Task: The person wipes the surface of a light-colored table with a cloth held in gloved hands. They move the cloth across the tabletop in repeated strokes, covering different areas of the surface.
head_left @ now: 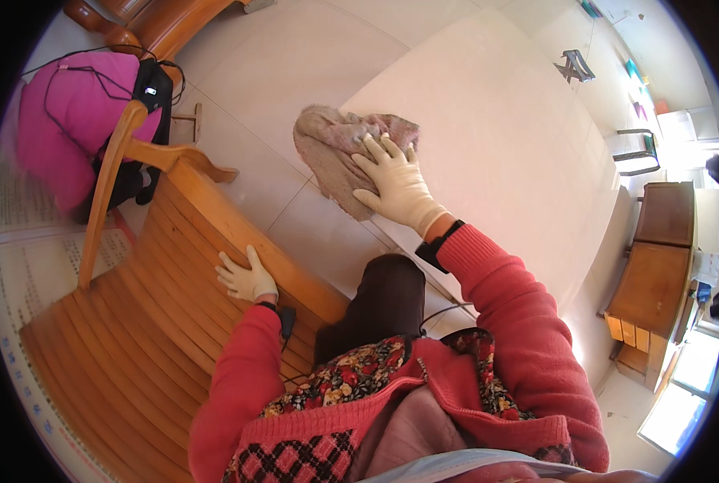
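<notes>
My right hand, in a cream glove, lies with spread fingers on a grey-brown cloth. The cloth is bunched at the near left corner of a pale tabletop, and part of it hangs over the edge. No grip on the cloth shows; the palm and fingers press on it from above. My left hand, gloved alike, rests with its fingers apart on the slatted seat of a wooden bench, close to its front rail.
A person in a pink jacket is at the far left, beyond the bench's curved armrest. Orange wooden furniture stands at the top left. A brown wooden cabinet is at the right, and a folding stool stands past the table.
</notes>
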Available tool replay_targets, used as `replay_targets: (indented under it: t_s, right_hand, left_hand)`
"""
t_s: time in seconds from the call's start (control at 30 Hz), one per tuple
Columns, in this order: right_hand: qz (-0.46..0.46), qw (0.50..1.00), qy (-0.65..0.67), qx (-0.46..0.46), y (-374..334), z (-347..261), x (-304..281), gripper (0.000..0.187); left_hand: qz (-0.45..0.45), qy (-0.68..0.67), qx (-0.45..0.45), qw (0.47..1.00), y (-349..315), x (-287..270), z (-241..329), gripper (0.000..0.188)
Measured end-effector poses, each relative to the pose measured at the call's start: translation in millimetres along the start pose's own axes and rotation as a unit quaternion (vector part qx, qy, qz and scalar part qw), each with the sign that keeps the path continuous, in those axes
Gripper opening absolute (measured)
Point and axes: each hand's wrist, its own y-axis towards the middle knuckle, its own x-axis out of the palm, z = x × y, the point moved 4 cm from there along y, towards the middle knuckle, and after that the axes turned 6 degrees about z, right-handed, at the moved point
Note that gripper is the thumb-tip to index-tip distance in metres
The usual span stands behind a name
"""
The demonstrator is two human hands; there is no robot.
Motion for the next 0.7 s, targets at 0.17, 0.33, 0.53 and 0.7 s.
replay_targets:
  t_s: [0.17, 0.33, 0.53, 0.7]
  right_hand:
    - [0.017, 0.998, 0.001, 0.055, -92.3, 9.3, -9.7, 0.068]
    - [0.042, 0.982, -0.025, 0.183, -195.4, 60.5, -19.8, 0.064]
    - [0.091, 0.935, -0.031, 0.343, -273.8, 146.6, -31.9, 0.071]
    - [0.064, 0.924, 0.026, 0.377, -243.5, 192.8, -30.2, 0.083]
  left_hand:
    - [-0.005, 0.012, 0.008, 1.0, 1.9, -0.3, -1.0, 0.094]
    - [-0.009, 0.006, 0.01, 1.0, 1.7, -4.2, -1.3, 0.094]
    - [-0.012, 0.0, 0.009, 1.0, 2.6, -7.6, 1.1, 0.094]
    - [-0.012, 0.003, 0.006, 1.0, 2.6, -8.3, 2.6, 0.093]
